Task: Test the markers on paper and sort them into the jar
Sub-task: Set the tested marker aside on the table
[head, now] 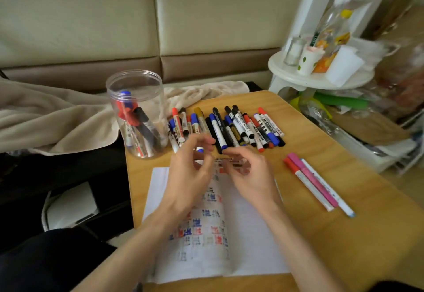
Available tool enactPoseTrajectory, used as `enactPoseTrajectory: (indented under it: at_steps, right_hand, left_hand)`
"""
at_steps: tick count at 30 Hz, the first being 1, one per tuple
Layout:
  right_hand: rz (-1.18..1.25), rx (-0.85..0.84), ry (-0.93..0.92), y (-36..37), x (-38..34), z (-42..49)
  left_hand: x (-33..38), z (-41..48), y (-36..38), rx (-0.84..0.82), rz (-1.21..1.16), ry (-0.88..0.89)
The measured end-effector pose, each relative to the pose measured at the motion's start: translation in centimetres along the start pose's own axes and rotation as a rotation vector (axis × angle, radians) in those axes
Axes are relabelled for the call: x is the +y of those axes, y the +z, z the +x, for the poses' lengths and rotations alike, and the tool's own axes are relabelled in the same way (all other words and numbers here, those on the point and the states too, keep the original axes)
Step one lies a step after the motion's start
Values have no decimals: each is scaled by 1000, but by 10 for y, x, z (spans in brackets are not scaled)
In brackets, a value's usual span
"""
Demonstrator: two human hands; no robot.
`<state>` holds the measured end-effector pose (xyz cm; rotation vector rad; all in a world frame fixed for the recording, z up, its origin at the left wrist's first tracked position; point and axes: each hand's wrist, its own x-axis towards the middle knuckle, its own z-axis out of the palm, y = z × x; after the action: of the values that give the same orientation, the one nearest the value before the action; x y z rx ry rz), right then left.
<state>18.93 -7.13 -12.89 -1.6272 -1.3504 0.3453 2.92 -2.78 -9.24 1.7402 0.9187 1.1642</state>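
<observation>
A white sheet of paper (250, 229) with rows of red, blue and black test marks lies on the wooden table (344, 234). Above its top edge, my left hand (190, 177) and my right hand (250, 177) hold one blurred marker (227, 162) crosswise between them. My right fingers curl round its right part, and my left thumb and fingers pinch its left end. A clear plastic jar (137, 117) at the table's far left corner holds several markers standing up. A pile of markers (229, 126) in red, blue, black and gold lies behind my hands.
Three slim pens (319, 184), red, pink and white, lie apart on the table's right side. A beige blanket (46, 117) lies to the left by the sofa. A white round side table (321, 78) with cups and bags stands at the back right.
</observation>
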Motion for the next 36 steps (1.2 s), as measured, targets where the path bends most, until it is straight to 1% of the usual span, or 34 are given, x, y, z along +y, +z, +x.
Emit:
enactPoseTrajectory:
  at_steps: [3,7,12,17,21,25,31,36]
  right_hand:
    - [-30,50,74,-15,8,5]
    - [-94,131,131,-33,23,10]
    - [-116,229,196,-54,35,23]
    - [-173,271,258,-69,45,43]
    - [-255,312,313,-82,60,64]
    - [-320,302,372,-92,74,88]
    - [-363,225,484,-94,85,115]
    - [-373,223,472,-94,88,112]
  left_hand:
    - [-5,3,7,-52,2,-28]
    - [-9,9,15,-72,-7,-36]
    - [-17,9,21,-127,31,-48]
    - [-16,20,23,-140,38,-54]
    - [-15,29,25,-147,16,-102]
    - [-13,30,26,-178,35,-89]
    - [-14,30,27,-182,93,-67]
    - [-18,31,28,-182,114,-67]
